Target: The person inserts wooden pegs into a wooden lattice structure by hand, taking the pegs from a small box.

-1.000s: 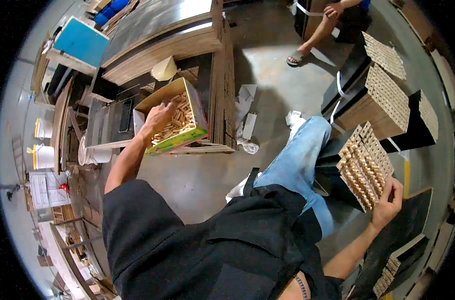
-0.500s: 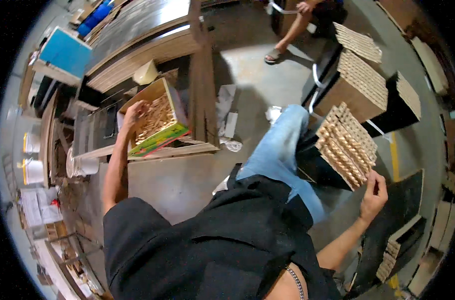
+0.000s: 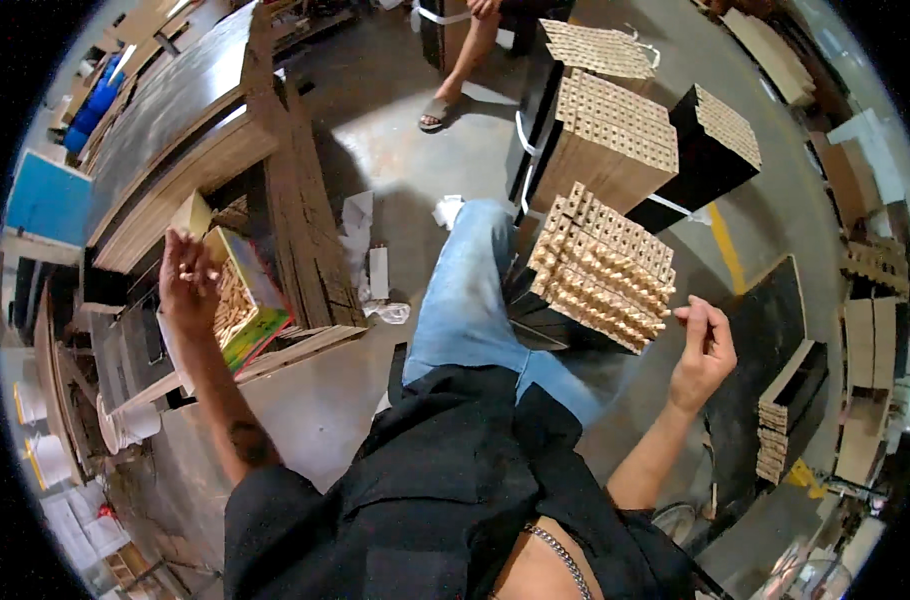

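My left hand (image 3: 188, 285) is raised over the near-left side of a cardboard box (image 3: 270, 325) of wooden dowels (image 3: 235, 303). Its fingers are curled around a few pale dowels. My right hand (image 3: 703, 355) is closed in a pinch, with a small pale dowel tip at its fingertips. It is beside the right edge of a stack of boards (image 3: 603, 262) standing on end by my leg. Rows of holes cover the top ends of these boards, and dowels stick up from the rows nearest me.
Behind this stack stand more drilled board stacks (image 3: 615, 125), some tied with white straps. Another person's leg (image 3: 465, 65) shows at the far side. Large panels (image 3: 175, 130) lie piled at the left, and a dark board (image 3: 765, 330) is at the right. Paper scraps (image 3: 358, 235) litter the floor.
My left hand has come up out of the dowel box. The right hand has drawn slightly away from the board stack's edge. The whole view has swung to the right.
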A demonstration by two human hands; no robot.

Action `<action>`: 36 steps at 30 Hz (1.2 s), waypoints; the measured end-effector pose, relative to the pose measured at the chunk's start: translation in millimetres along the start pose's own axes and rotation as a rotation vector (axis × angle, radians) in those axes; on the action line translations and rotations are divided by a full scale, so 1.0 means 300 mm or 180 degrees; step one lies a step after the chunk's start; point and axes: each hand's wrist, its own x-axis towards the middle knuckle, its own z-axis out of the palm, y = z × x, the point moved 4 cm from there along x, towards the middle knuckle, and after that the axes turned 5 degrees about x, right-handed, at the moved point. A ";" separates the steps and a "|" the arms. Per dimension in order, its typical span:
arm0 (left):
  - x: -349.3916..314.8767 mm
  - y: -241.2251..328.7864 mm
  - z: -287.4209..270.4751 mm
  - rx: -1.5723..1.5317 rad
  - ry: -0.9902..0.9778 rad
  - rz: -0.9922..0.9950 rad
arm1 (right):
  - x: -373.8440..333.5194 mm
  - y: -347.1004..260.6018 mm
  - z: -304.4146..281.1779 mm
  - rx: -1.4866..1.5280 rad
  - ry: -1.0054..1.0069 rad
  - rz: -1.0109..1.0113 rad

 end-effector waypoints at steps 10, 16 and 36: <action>-0.478 -0.566 1.104 -0.1465 -0.2407 -0.2180 | 0.026 -0.215 0.356 0.0558 -0.1556 0.0436; -0.547 -0.666 1.172 -0.1414 -0.2186 -0.2322 | 0.041 -0.110 0.338 0.0231 -0.1272 -0.0169; -0.430 -0.659 1.063 -0.2064 -0.1881 -0.2460 | 0.229 -0.004 0.418 -0.0979 -0.1916 -0.0779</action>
